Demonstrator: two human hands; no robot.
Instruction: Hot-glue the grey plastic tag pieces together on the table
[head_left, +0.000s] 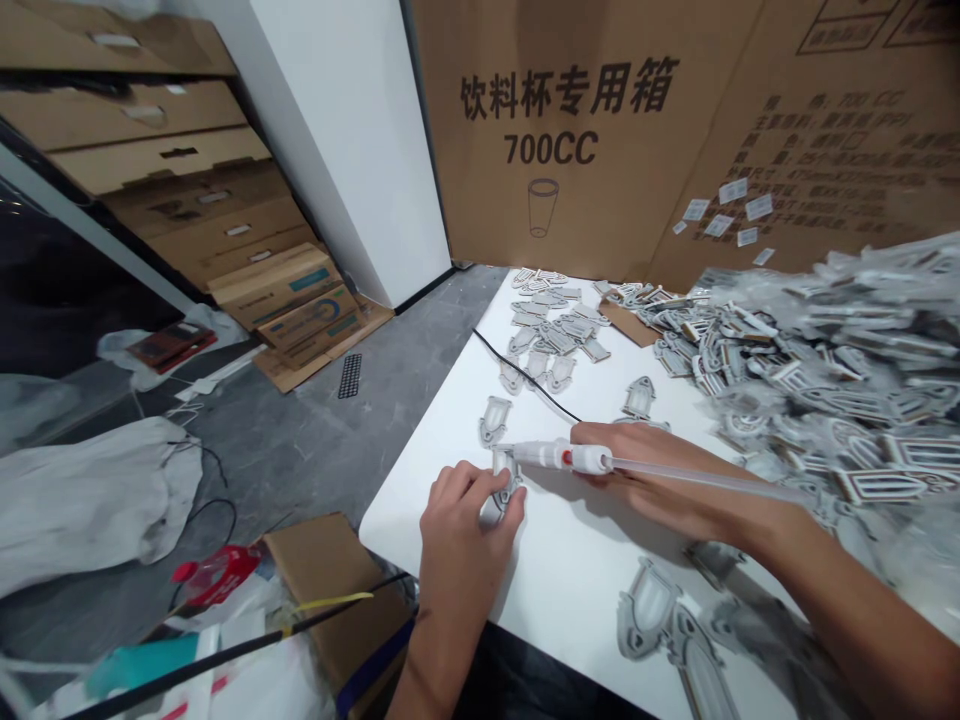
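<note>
My left hand (459, 530) pinches a small grey lantern-shaped cutout (507, 488) flat against the white table (570, 570). My right hand (645, 465) grips a white glue gun (559, 456) with a red band. Its tip rests over the top of that cutout, and a clear glue stick (697, 478) trails back over my forearm. Another grey cutout (494, 419) lies just beyond the tip, and one more (640, 398) sits behind my right hand.
Glued cutouts (551, 325) are spread at the table's far end, with a big heap of them (825, 370) on the right. A black cable (525, 375) crosses the table. Cardboard boxes (570, 130) stand behind. Bags and boxes (322, 570) crowd the floor on the left.
</note>
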